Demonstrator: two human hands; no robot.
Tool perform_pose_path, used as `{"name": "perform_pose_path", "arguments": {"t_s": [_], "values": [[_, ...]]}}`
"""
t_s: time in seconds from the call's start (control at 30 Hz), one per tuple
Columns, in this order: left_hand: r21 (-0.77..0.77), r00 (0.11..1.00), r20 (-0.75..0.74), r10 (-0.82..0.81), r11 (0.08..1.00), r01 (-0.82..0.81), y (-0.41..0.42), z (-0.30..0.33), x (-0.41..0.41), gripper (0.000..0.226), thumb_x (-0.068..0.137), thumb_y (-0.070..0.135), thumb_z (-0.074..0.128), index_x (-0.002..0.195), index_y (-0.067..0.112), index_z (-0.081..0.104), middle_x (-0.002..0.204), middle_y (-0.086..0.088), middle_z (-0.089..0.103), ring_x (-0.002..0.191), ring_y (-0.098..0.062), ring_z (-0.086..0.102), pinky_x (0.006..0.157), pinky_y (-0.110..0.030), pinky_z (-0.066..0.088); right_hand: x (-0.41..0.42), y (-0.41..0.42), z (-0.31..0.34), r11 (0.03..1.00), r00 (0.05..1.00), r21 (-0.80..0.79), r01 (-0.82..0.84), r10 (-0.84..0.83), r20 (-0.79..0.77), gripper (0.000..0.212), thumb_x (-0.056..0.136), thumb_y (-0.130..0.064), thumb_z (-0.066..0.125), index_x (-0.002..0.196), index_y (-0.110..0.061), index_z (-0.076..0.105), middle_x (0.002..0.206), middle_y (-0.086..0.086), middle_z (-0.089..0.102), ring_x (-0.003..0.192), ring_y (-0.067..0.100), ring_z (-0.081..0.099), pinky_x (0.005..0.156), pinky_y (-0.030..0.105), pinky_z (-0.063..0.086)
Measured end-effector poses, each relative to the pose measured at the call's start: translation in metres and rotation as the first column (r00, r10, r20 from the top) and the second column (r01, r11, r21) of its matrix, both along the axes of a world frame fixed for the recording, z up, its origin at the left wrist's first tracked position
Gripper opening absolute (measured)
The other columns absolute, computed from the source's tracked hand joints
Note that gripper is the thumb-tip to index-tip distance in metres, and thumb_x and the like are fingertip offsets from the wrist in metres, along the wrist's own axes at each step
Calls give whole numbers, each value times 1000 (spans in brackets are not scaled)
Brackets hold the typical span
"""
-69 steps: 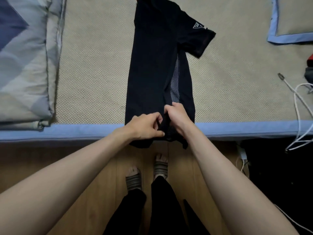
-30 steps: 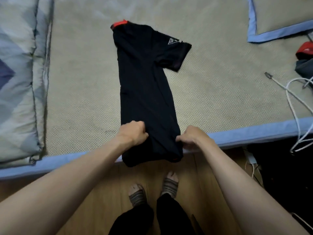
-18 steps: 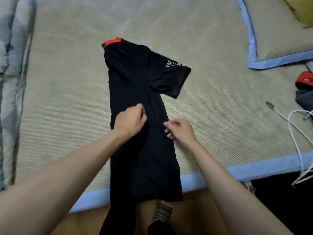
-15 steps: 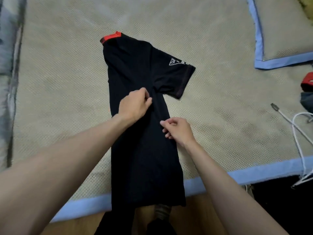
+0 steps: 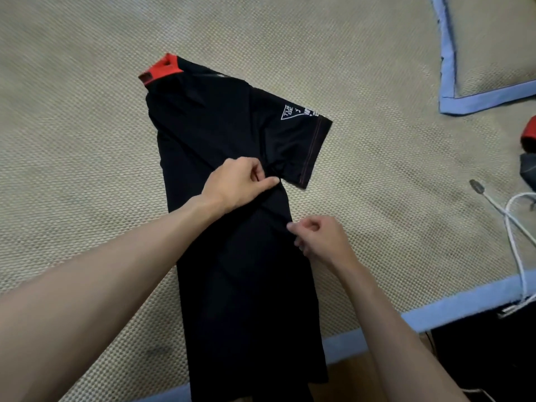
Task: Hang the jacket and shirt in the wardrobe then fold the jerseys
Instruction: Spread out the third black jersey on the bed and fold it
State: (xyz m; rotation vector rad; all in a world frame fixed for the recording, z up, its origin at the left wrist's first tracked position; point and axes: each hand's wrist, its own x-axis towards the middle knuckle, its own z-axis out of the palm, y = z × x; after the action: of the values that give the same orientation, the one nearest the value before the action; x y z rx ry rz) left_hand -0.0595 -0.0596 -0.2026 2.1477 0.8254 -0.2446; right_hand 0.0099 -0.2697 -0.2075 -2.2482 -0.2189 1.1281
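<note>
A black jersey (image 5: 220, 134) with a red collar lies lengthwise on the beige mat (image 5: 87, 158), folded in half along its length. Its sleeve with a white logo sticks out to the right. The hem hangs over the mat's blue front edge. My left hand (image 5: 236, 184) pinches the fabric at the armpit, just below the sleeve. My right hand (image 5: 317, 237) pinches the jersey's right edge a little lower down.
A beige pillow with blue piping (image 5: 493, 47) lies at the top right. A white cable (image 5: 519, 236) with a plug trails over the right edge, beside red and dark cloth (image 5: 529, 152). Wooden floor shows below the mat's edge.
Both hands left the hem and moved up the jersey to its middle. The left hand went on up to the armpit. The view moved forward over the mat.
</note>
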Motion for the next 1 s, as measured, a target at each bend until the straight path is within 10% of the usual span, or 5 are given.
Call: {"name": "perform_pose_path", "arguments": {"t_s": [0.17, 0.27, 0.4, 0.6, 1.0], "values": [[221, 992, 99, 76, 971, -96, 20, 7, 14, 19, 89, 43, 55, 88, 24, 58, 86, 8, 64, 80, -18, 62, 72, -36, 48, 58, 48, 7, 820, 862, 266, 507, -481, -160, 28, 90, -37, 73, 82, -10, 74, 78, 5, 77, 71, 18, 72, 63, 27, 55], [405, 992, 127, 5, 912, -57, 40, 2, 35, 31, 90, 40, 56, 113, 19, 58, 112, -3, 58, 102, -26, 57, 90, -45, 46, 90, 86, 5, 800, 841, 261, 541, -524, -136, 31, 83, -36, 80, 63, -18, 65, 67, -3, 72, 66, 16, 70, 63, 30, 56], [611, 997, -7, 81, 790, -60, 98, 6, 66, 52, 90, 35, 52, 137, 12, 49, 136, -15, 50, 124, -36, 48, 102, -51, 36, 113, 109, -1, 875, 879, 210, 436, -464, 111, 25, 86, -37, 73, 89, -14, 64, 83, -5, 70, 76, 13, 68, 65, 26, 53], [474, 926, -236, 296, 867, -156, 186, 24, 46, 39, 83, 31, 58, 118, 15, 61, 115, -14, 63, 116, -37, 55, 106, -53, 38, 120, 108, -9, 914, 883, 183, 361, -398, 247, 17, 104, -34, 52, 105, -17, 51, 83, -12, 55, 72, 3, 53, 57, 19, 36], [-27, 830, 8, 557, 830, -557, 218, 13, 42, 12, 89, 27, 63, 77, 24, 63, 82, 3, 61, 80, -12, 59, 60, -20, 45, 129, 115, -21, 934, 840, 250, 254, -341, 422, 24, 110, -30, 39, 128, -15, 47, 81, -9, 59, 63, 6, 56, 54, 18, 42]]}}
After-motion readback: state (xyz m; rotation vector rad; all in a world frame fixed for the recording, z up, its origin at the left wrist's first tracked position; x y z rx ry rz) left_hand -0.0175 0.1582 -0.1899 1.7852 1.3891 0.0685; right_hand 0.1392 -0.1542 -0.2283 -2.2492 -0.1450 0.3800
